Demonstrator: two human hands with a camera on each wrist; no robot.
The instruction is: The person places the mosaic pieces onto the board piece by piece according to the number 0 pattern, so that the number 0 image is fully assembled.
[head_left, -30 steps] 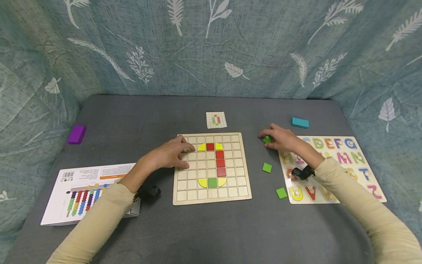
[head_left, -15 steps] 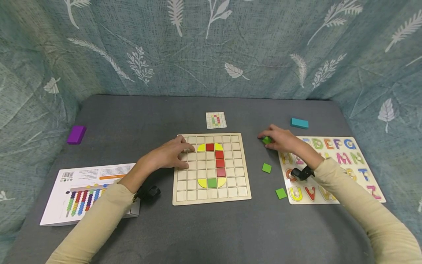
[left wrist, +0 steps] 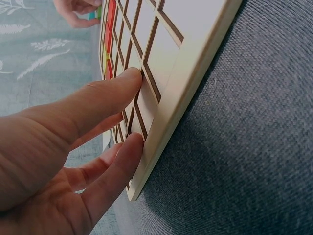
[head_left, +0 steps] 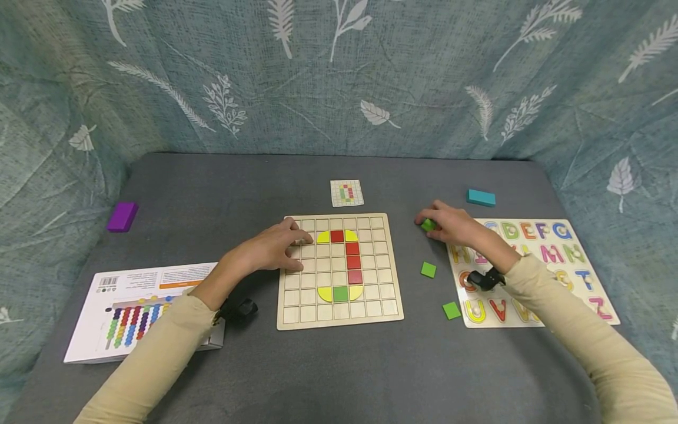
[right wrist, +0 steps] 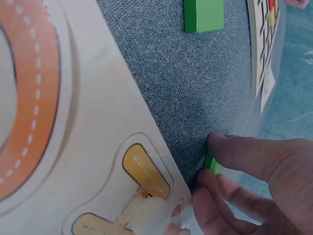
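The right hand (head_left: 450, 227) pinches 1 green tile (head_left: 428, 224) between thumb and fingers (right wrist: 244, 156) at the 3 o'clock side of the grid board (head_left: 339, 321), low over the grey tabletop (head_left: 339, 377) and just beside the near-left corner of the alphabet puzzle (head_left: 588, 259); the right wrist view shows the tile almost wholly enclosed, with only 1 green edge (right wrist: 212, 164) visible. The left hand (head_left: 272, 250) rests on the 9 o'clock edge of the grid board, fingers (left wrist: 105, 100) extended and relaxed, fingertips touching the wooden lattice, holding nothing. The grid board carries 4 red tiles (head_left: 353, 255), 4 yellow curved pieces (head_left: 323, 237) and 1 green square (head_left: 341, 293) seated in its cells. 2 loose green tiles lie flat on the tabletop between the grid board and the alphabet puzzle: 1 at 6 o'clock of the right hand (head_left: 428, 270), the other nearer the front edge (head_left: 451, 310), just beside the puzzle. A small pattern card (head_left: 346, 193) lies at 12 o'clock of the grid board. A teal block (head_left: 481, 198) lies at 1 o'clock of the right hand. A purple block (head_left: 123, 217) lies well apart at the 9 o'clock side of the tabletop. A printed box (head_left: 132, 306) lies at 8 o'clock of the grid board, partly under the left forearm.
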